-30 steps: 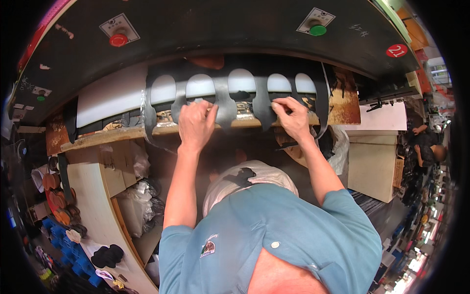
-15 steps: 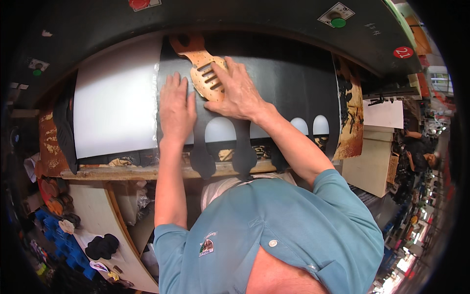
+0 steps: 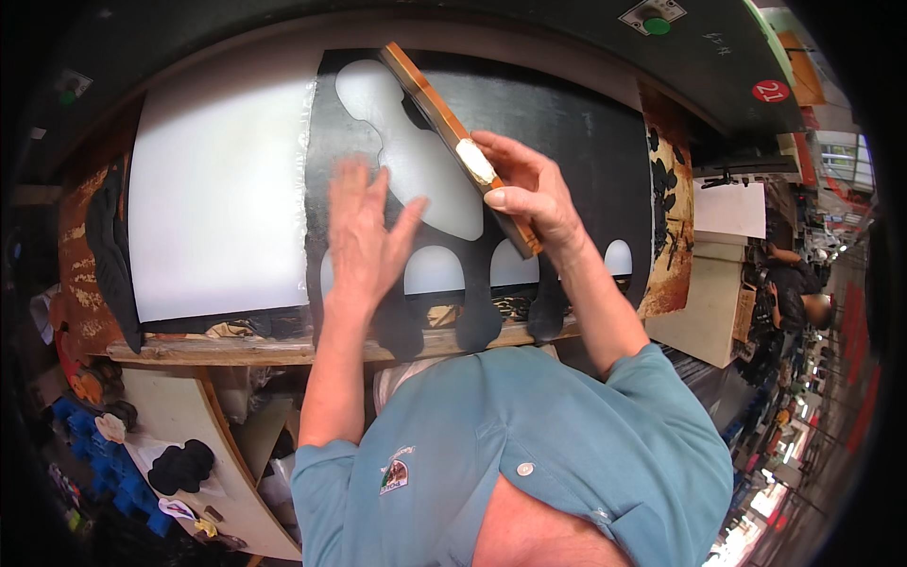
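My right hand [image 3: 537, 197] grips a sole-shaped cutting die [image 3: 439, 111] with a wooden body and a thin metal rim. The die is tipped up on its side, so its edge faces me. Beneath it, a sole-shaped opening [image 3: 425, 184] in the black sheet [image 3: 567, 161] shows white. My left hand [image 3: 364, 236] is over the sheet left of the opening, fingers spread and slightly blurred, holding nothing. Along the sheet's near edge are several rounded cut-outs, with black strips hanging between them over the wooden table edge [image 3: 255, 350].
A white sheet [image 3: 222, 189] adjoins the black one on the left. The dark machine body with a green button [image 3: 657, 25] overhangs the far side. Black scraps lie on the right [image 3: 666, 180]. A pale cabinet [image 3: 694, 302] stands at right; another person [image 3: 794, 283] is beyond it.
My right hand has lifted the die from the black sheet and turned it on its side, moving right. A sole-shaped opening now shows there. My left hand has moved slightly right and nearer, fingers spreading.
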